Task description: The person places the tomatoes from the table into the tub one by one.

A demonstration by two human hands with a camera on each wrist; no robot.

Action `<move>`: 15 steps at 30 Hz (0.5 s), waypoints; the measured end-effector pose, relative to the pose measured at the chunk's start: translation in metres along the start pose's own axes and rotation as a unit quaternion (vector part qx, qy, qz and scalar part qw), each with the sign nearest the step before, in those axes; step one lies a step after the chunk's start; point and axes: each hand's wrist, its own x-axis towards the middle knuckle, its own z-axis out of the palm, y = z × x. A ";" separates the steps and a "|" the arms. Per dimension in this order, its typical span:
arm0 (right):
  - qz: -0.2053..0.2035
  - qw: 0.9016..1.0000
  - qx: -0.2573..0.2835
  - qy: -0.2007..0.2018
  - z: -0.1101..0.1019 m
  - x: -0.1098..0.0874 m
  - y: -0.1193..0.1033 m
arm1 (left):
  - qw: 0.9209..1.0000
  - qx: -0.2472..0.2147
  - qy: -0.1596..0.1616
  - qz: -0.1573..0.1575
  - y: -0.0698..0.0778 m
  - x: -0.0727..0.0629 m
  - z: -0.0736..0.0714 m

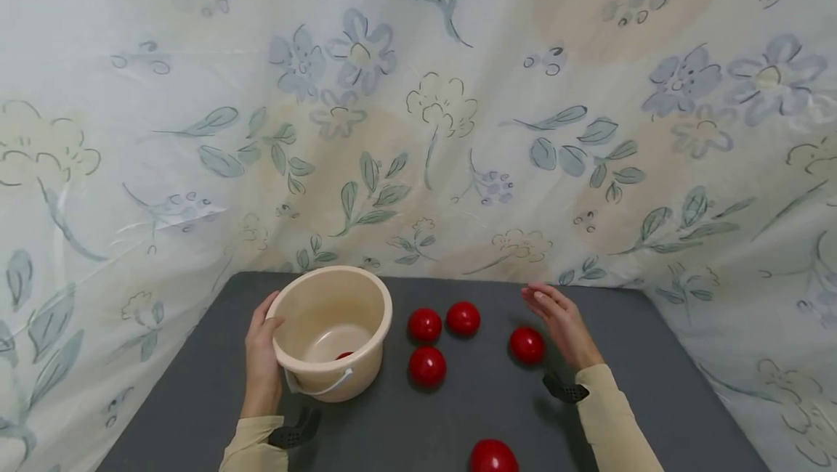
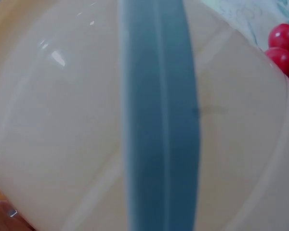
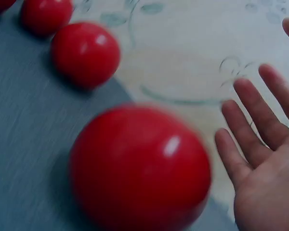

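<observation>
A cream plastic bucket [image 1: 366,374] leans at the left, its mouth tipped toward the camera. My left hand [image 1: 261,359] grips its left rim, the thumb over the edge. In the left wrist view, the bucket's wall [image 2: 62,110] fills the picture, crossed by its bluish handle [image 2: 161,120]. A bit of something red [image 1: 344,355] shows inside the bucket. My right hand [image 1: 564,323] holds nothing and is spread just right of a shiny red ball [image 1: 526,346]. Close up in the right wrist view, that ball [image 3: 139,168] sits beside the straight fingers [image 3: 257,115].
Three more red balls cluster right of the bucket: one at the back left [image 1: 425,325], one at the back right [image 1: 463,319], one in front [image 1: 427,367]. Another red ball [image 1: 493,456] lies at the near edge of view. A floral curtain [image 1: 438,167] rises behind the dark grey table [image 1: 451,421].
</observation>
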 end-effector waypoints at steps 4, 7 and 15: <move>0.022 0.998 -0.053 0.028 -0.004 -0.012 0.016 | 1.000 0.002 0.003 -0.001 0.000 0.000 0.002; 0.047 0.995 -0.077 0.036 -0.004 -0.017 0.024 | 1.000 -0.001 0.007 -0.003 0.000 0.001 0.003; 0.074 0.993 -0.077 0.045 0.000 -0.025 0.038 | 1.000 0.003 0.003 0.002 -0.001 0.000 0.002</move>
